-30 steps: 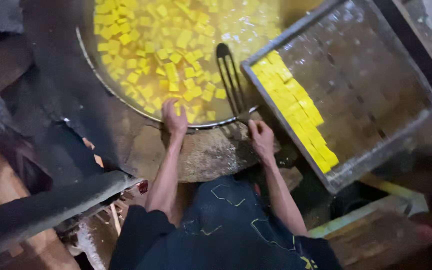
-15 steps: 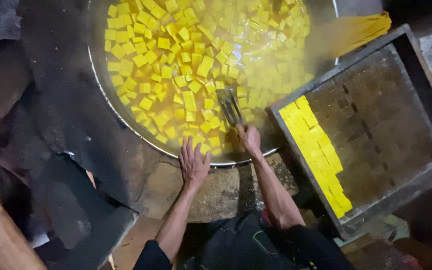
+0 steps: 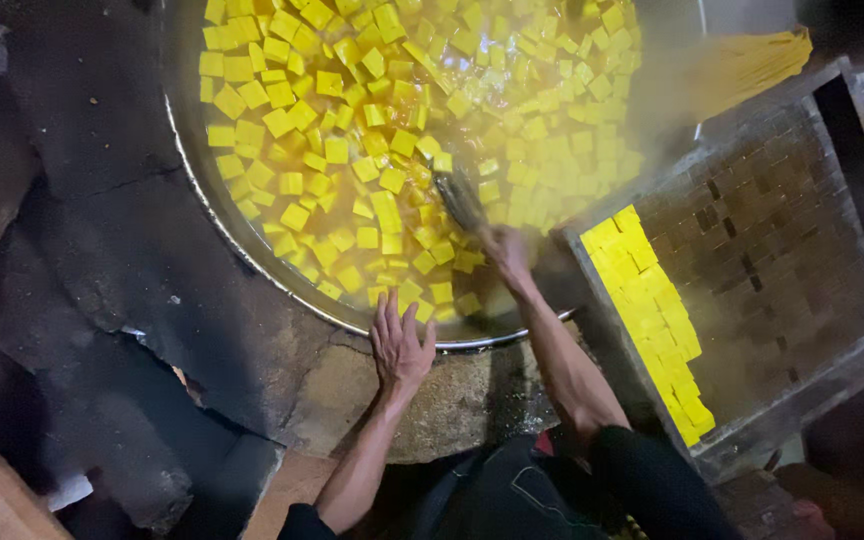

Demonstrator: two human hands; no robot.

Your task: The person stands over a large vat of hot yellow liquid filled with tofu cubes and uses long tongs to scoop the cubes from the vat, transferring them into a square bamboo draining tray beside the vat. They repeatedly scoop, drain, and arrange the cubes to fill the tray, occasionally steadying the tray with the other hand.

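Note:
A big round metal pan holds yellow liquid with several yellow cubes floating in it. My left hand rests flat, fingers spread, on the stone ledge at the pan's near rim. Over the pan, my right hand is shut on the handle of a dark slotted scoop, whose head sits among the cubes. Steam blurs the right part of the pan.
A wooden tray with a slatted bottom stands to the right, with a row of yellow cubes along its left side. Rough dark stone surrounds the pan on the left. A yellow cloth lies at the top right.
My right hand went from the pan's near rim to the scoop's handle and has pushed it farther into the pan. The left hand stays on the ledge. The view has shifted.

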